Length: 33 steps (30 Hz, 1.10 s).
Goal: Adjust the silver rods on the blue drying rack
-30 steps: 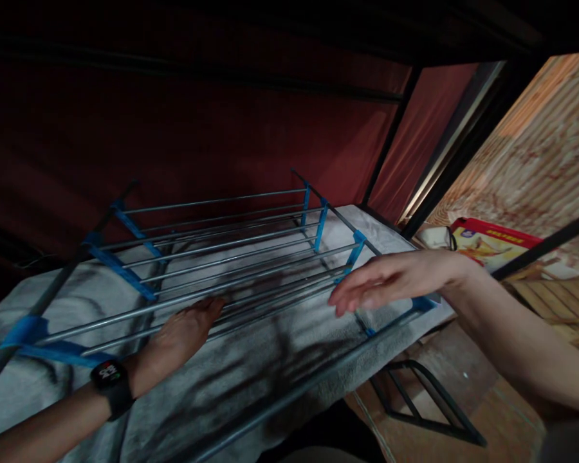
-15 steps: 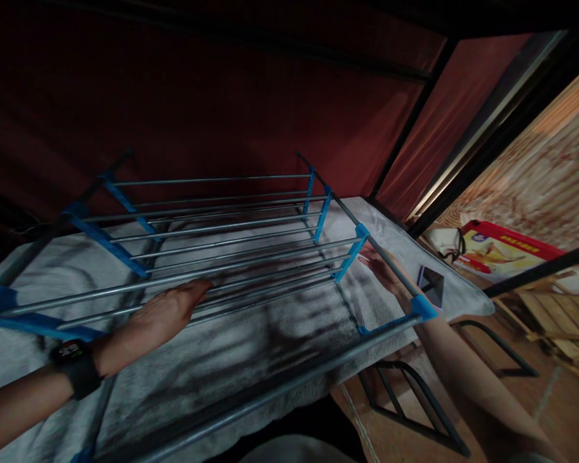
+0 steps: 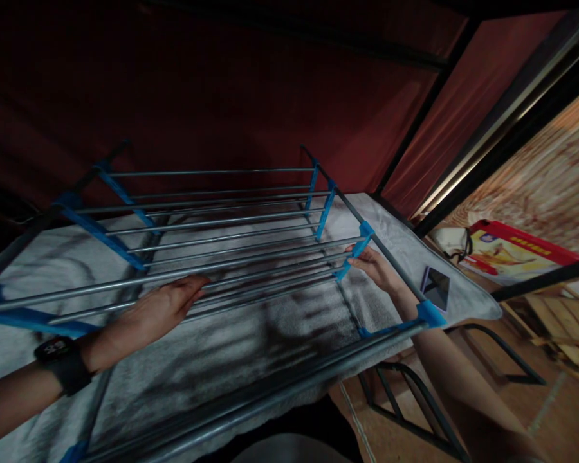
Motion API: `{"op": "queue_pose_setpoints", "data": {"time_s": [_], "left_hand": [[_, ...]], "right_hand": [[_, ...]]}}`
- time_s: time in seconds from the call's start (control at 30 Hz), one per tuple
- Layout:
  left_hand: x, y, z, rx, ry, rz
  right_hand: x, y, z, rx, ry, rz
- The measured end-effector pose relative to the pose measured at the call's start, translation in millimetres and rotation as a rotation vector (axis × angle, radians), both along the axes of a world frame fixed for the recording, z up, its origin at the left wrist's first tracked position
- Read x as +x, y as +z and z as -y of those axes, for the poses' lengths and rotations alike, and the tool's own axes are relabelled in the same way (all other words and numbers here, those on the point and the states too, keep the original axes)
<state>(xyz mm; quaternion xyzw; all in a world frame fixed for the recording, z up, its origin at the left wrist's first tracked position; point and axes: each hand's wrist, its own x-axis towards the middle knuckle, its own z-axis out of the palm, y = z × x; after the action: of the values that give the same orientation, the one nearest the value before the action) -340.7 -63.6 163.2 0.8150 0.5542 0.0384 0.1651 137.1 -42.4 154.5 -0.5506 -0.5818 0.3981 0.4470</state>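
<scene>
A: Head view is showing the near rail of the drying rack (image 3: 251,392) running across the bottom, with a pale towel (image 3: 222,347) lying under the bars. What is worrying you here?

B: The left hand (image 3: 159,308) is lying flat, fingers together and stretched out, on one of the thin metal rods. It is pressing rather than gripping, so I am thinking it could slide along the smooth rod if the frame shifts.

A: And the right hand (image 3: 379,267)?

B: It is reaching up from under the side rail, fingers curling against the blue plastic joint (image 3: 359,247). I cannot tell whether they are closing fully around it. Fingers sitting that close to a hinge are risking a pinch if the wing folds.

A: Anything else in the way?

B: A phone (image 3: 435,287) is lying on the towel's edge just outside the side rail, near the right forearm. A nudge of the frame or the arm could be sending it to the floor.

A: How is the rack itself looking?

B: Grey rods are running in parallel between blue connectors, light and springy by my guess, with the far tier standing slightly higher against the dark red curtain (image 3: 251,96). It is sitting in dim light, so finer detail is getting lost.
</scene>
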Motion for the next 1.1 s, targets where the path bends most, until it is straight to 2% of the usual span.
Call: {"op": "queue_pose_setpoints", "data": {"time_s": [0.13,0.67,0.87,1.1], "left_hand": [[-2,-3.9,0,0.025,-0.017,0.044],[-9,-9.5,-3,0.042,-0.068,0.012],[-9,-9.7,-3,0.043,-0.075,0.031],[-12,-16.7,-5,0.051,-0.023,0.08]], "right_hand": [[10,-8.5,-8,-0.042,0.098,-0.072],[23,-27.9,-19,-0.039,0.128,-0.077],[26,-28.4,-17,-0.034,0.175,-0.051],[28,-26.8,-17,-0.066,0.211,-0.084]]}}
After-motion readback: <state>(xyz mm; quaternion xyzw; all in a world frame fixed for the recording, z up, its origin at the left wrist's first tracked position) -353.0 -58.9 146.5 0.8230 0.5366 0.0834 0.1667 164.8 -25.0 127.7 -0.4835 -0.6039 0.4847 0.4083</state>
